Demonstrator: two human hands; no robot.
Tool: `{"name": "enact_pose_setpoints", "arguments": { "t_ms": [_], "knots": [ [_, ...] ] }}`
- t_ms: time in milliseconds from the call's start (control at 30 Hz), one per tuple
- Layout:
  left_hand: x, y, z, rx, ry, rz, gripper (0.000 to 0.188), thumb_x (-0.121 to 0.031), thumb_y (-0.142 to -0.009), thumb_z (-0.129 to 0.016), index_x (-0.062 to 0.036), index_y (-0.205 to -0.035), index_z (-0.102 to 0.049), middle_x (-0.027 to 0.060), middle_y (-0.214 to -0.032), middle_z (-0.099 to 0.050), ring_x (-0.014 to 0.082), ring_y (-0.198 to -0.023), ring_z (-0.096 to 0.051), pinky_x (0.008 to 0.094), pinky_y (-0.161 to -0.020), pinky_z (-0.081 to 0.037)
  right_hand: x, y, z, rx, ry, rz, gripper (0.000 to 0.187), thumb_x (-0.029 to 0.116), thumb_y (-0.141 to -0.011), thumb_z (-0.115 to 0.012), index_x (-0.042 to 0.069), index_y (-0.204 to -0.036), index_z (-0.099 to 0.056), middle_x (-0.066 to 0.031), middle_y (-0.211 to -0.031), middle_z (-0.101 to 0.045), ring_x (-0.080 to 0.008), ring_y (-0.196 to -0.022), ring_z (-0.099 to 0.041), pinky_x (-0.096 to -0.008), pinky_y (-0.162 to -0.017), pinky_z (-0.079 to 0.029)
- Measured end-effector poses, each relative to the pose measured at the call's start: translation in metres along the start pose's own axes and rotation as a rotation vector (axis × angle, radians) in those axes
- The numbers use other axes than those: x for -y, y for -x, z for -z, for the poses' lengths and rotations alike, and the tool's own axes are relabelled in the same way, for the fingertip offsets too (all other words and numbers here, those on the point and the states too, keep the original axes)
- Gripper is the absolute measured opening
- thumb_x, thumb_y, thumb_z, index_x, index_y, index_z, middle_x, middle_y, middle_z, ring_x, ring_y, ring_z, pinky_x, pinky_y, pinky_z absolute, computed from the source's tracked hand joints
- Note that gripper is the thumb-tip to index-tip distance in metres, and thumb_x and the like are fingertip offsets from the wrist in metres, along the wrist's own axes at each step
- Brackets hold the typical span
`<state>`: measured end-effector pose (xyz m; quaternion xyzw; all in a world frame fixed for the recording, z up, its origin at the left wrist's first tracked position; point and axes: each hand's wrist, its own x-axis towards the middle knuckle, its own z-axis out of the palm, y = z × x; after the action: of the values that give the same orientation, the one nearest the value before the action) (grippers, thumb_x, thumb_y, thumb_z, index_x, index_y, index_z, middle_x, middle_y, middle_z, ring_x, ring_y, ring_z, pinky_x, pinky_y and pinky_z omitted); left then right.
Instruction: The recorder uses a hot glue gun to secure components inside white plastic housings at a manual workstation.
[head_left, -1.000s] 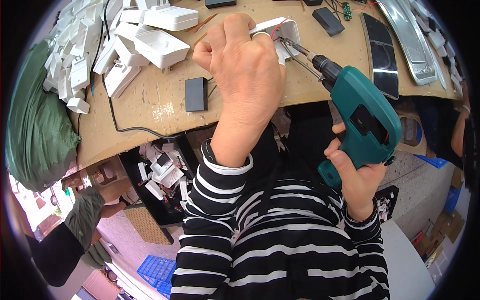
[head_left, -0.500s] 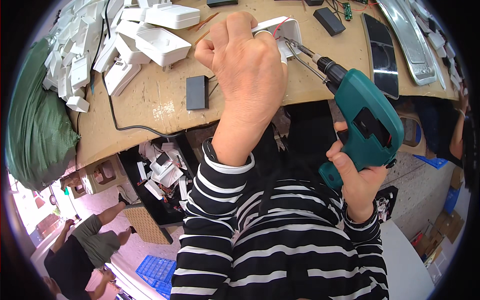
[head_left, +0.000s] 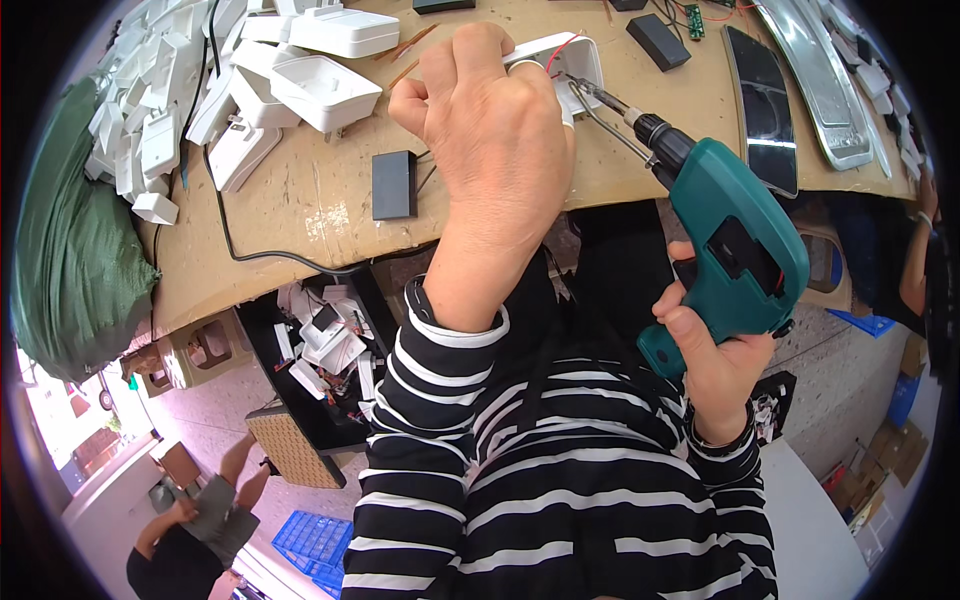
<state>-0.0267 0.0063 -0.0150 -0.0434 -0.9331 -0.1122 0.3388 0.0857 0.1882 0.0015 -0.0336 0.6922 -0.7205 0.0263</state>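
My right hand [head_left: 715, 355] is wrapped round the handle of a green power screwdriver [head_left: 735, 235], which points up and to the left. Its bit reaches into a white plastic housing [head_left: 585, 58] on the bench. A red wire [head_left: 560, 52] sticks up out of that housing. My left hand [head_left: 500, 140] grips the housing from the left, its fingers curled over the edge, and hides much of it. The screw, if there is one under the bit, is too small to make out. A small black box [head_left: 395, 185] with a lead lies left of my left wrist.
White housings [head_left: 325, 90] are piled at the far left beside a green sack [head_left: 75, 230]. A black cable [head_left: 235, 245] runs along the bench edge. At the right lie another black box [head_left: 658, 42], a dark flat panel [head_left: 762, 110] and a metal tray [head_left: 825, 90]. Below stands a parts drawer [head_left: 325, 350].
My hands, the power screwdriver and the housing have hardly moved. At the lower left, another person has shifted to the right and changed posture.
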Motion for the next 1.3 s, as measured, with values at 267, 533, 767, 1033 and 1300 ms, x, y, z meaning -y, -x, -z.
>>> {"name": "enact_pose_setpoints", "arguments": {
  "t_ms": [267,533,767,1033,1300],
  "knots": [
    [0.000,0.000,0.002,0.020,-0.021,-0.015,0.011,-0.014,-0.066,-0.065,-0.0025,-0.066,-0.066,0.0048,-0.095,-0.054,0.0241,-0.092,-0.046,0.0407,-0.080,-0.025,0.007,0.008,0.002,-0.076,-0.011,0.067,0.059,0.005,-0.077,-0.065,-0.002,-0.128,-0.036,-0.0234,-0.113,-0.051,-0.0166,-0.073,-0.058,-0.0258,-0.063,-0.050],
    [0.003,0.000,0.007,-0.006,0.028,-0.064,0.003,-0.003,-0.056,-0.061,-0.0007,-0.057,-0.060,0.0093,-0.096,-0.052,0.0258,-0.092,-0.045,0.0468,-0.081,-0.024,0.009,0.012,0.012,-0.116,-0.011,0.167,0.064,0.006,-0.076,-0.065,-0.001,-0.130,-0.031,-0.0255,-0.113,-0.051,-0.0165,-0.070,-0.058,-0.0248,-0.059,-0.050],
    [0.001,0.003,0.013,-0.033,0.097,-0.102,0.006,-0.005,-0.058,-0.062,-0.0018,-0.059,-0.057,0.0102,-0.102,-0.053,0.0258,-0.093,-0.046,0.0470,-0.083,-0.025,0.007,0.011,0.014,-0.139,-0.011,0.172,0.065,0.006,-0.076,-0.065,-0.001,-0.130,-0.031,-0.0259,-0.112,-0.052,-0.0168,-0.067,-0.058,-0.0255,-0.058,-0.050],
    [0.001,0.010,0.009,-0.118,0.169,-0.160,0.007,-0.006,-0.062,-0.063,-0.0040,-0.067,-0.059,0.0073,-0.096,-0.055,0.0223,-0.085,-0.050,0.0366,-0.076,-0.030,0.009,0.010,0.016,-0.153,-0.020,0.171,0.065,0.005,-0.075,-0.064,0.000,-0.130,-0.031,-0.0258,-0.111,-0.052,-0.0169,-0.067,-0.058,-0.0253,-0.058,-0.050],
    [0.005,0.013,0.000,-0.154,0.317,-0.239,0.017,-0.002,-0.063,-0.062,-0.0061,-0.079,-0.065,0.0017,-0.081,-0.056,0.0178,-0.071,-0.052,0.0305,-0.068,-0.034,0.006,0.005,0.019,-0.169,-0.004,0.197,0.065,0.009,-0.077,-0.066,0.000,-0.131,-0.031,-0.0261,-0.111,-0.052,-0.0159,-0.066,-0.058,-0.0240,-0.056,-0.049]
  ]
}}
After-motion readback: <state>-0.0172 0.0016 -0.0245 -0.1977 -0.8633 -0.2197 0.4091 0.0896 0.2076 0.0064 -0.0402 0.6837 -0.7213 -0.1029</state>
